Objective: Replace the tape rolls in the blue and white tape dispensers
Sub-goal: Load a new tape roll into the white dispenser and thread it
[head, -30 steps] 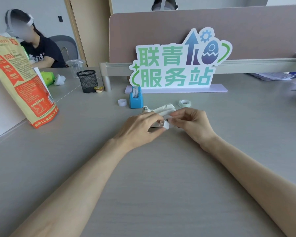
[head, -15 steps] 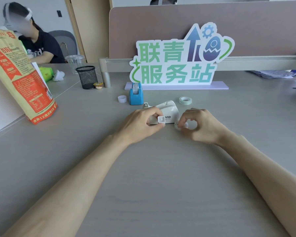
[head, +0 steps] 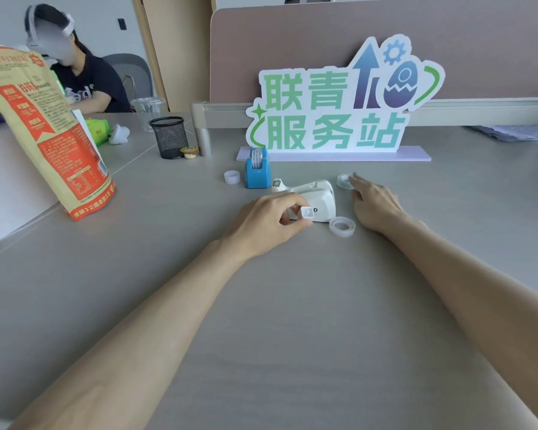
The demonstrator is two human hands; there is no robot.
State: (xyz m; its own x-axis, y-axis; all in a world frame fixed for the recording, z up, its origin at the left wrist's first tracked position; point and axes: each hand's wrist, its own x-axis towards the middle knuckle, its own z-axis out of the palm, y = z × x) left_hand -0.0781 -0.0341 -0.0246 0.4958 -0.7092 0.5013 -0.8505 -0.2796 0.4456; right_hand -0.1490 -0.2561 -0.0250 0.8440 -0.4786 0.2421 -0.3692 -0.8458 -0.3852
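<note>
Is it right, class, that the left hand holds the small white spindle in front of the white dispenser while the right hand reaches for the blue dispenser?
No. The head view shows the right hand reaching for the tape roll behind the white dispenser, not the blue dispenser.

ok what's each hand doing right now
left hand: closed, pinching a small white spindle piece beside the white dispenser.
right hand: open, holding nothing, fingertips at the far tape roll.
</note>
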